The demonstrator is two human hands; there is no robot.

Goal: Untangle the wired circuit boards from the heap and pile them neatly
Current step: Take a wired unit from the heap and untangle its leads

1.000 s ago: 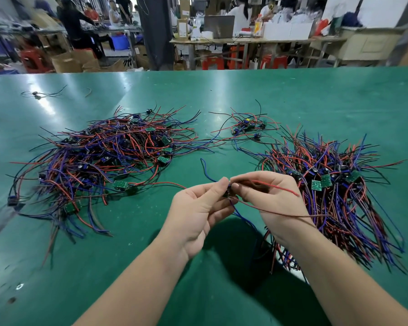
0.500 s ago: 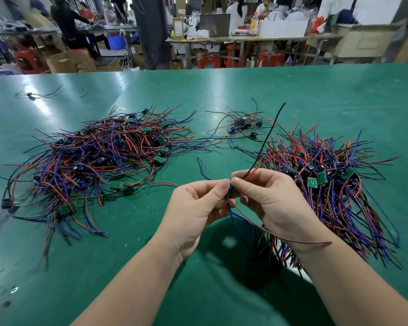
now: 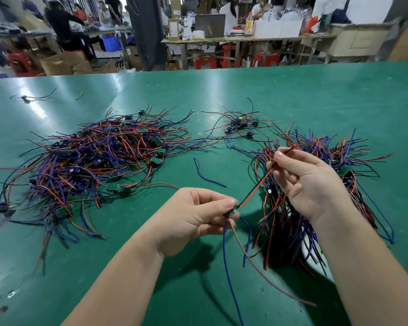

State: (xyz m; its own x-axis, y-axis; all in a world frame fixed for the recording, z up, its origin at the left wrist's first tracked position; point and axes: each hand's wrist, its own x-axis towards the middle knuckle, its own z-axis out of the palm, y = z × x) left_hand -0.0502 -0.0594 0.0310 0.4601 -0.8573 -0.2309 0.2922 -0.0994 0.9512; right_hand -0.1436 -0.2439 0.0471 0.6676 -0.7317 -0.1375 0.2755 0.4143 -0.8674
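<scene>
Left hand [image 3: 193, 215] pinches one small circuit board [image 3: 231, 212] between thumb and fingertips, held above the surface [image 3: 292, 95] near centre. Right hand [image 3: 311, 184] pinches the board's red-and-black pair [image 3: 257, 187] further along. Change: half a second ago both hands met at the board, fingertips touching. Now the right hand has slid up and to the right along the pair, which runs nearly straight between the two hands. A blue lead [image 3: 229, 267] and a red one hang loose below the board. This board looks clear of the tangled heap [image 3: 92, 161] on the left. Judgement: its wires are being straightened for stacking, and the likely destination is the aligned pile [image 3: 290, 227] under the right forearm. The heap remains large, so the task is far from finished.
</scene>
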